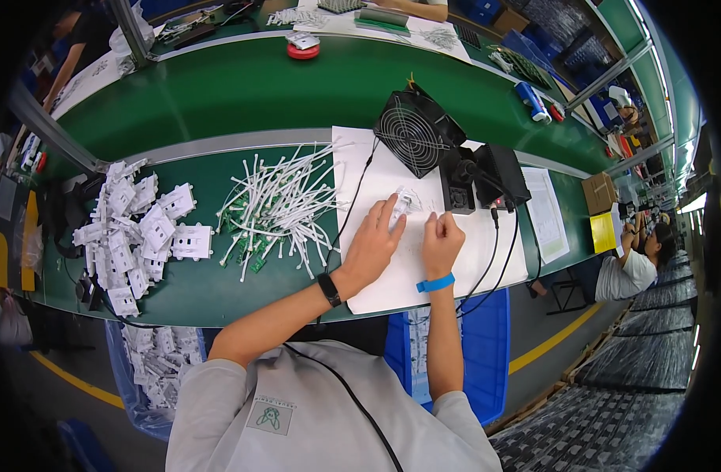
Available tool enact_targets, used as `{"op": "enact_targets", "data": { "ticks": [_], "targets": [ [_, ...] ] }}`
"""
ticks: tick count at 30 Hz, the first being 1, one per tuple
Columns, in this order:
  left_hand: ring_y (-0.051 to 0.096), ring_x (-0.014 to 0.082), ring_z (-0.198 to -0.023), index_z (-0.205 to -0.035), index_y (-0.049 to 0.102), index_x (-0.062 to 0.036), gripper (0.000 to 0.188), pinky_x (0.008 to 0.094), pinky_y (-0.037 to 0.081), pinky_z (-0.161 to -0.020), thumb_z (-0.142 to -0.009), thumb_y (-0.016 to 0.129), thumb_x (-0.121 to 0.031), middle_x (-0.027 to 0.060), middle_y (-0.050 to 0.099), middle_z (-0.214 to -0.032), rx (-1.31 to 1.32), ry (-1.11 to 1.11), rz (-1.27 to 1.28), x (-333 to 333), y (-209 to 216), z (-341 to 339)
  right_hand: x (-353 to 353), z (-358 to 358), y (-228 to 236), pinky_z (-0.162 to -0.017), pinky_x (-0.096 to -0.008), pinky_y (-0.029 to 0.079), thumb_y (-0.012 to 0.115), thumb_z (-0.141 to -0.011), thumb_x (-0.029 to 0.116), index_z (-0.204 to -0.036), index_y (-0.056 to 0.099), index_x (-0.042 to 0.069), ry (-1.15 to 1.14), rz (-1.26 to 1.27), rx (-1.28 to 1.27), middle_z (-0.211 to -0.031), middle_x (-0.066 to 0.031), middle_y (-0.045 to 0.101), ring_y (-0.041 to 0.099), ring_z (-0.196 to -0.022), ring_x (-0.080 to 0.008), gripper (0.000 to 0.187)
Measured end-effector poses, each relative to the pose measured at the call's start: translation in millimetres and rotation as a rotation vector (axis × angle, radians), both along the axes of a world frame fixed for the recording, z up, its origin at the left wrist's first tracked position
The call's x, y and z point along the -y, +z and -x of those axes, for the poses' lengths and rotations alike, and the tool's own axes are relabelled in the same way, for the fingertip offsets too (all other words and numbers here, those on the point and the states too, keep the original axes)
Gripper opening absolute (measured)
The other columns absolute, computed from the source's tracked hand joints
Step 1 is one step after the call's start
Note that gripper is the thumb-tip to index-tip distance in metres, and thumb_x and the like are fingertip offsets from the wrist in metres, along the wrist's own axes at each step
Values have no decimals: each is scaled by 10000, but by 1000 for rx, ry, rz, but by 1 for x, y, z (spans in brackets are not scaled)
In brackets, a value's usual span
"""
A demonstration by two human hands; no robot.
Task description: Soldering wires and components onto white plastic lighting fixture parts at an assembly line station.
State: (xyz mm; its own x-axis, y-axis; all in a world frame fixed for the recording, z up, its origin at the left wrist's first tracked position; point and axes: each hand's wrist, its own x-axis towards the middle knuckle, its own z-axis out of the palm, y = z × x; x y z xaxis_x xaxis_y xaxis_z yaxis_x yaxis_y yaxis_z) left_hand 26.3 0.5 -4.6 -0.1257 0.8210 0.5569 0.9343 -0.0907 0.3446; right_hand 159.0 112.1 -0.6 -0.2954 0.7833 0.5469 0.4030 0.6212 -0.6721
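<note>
Over the white sheet (384,289), my left hand (370,245) grips a small white plastic housing (408,201) between thumb and fingers. My right hand (442,245) is closed in a pinch just right of it, wearing a blue wrist strap; whatever its fingertips hold is too small to make out. Left of the sheet lies a loose heap of white wire leads (286,200) with small green circuit boards at their ends. Further left is a pile of white plastic housings (128,236), like the one under my left hand.
A black fan (412,130) with a wire guard stands behind my hands. Beside it are a black holder (457,193) and a black box (502,175) with cables trailing forward. Blue bins (486,354) sit below the bench edge. A person (632,263) sits at far right.
</note>
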Motion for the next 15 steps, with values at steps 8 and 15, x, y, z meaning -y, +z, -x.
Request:
{"op": "enact_targets", "data": {
  "ticks": [8,15],
  "targets": [
    [475,411,-1320,-1280,653,4,524,442,461,-1096,-758,638,42,256,457,-1505,-14,-103,-93,2,36,30,-11,-13,-8,-499,-332,256,668,-950,72,-644,393,3,-114,138,-167,-554,-29,318,296,-554,-96,417],
    [484,357,-1314,-1413,592,-106,662,435,459,-1103,-769,705,1,163,473,-1526,-55,-207,-24,26,77,59,-9,-14,-6,-500,-323,269,672,-951,78,-659,418,0,-64,155,-151,-558,-30,340,305,-549,-100,395]
  ]
}}
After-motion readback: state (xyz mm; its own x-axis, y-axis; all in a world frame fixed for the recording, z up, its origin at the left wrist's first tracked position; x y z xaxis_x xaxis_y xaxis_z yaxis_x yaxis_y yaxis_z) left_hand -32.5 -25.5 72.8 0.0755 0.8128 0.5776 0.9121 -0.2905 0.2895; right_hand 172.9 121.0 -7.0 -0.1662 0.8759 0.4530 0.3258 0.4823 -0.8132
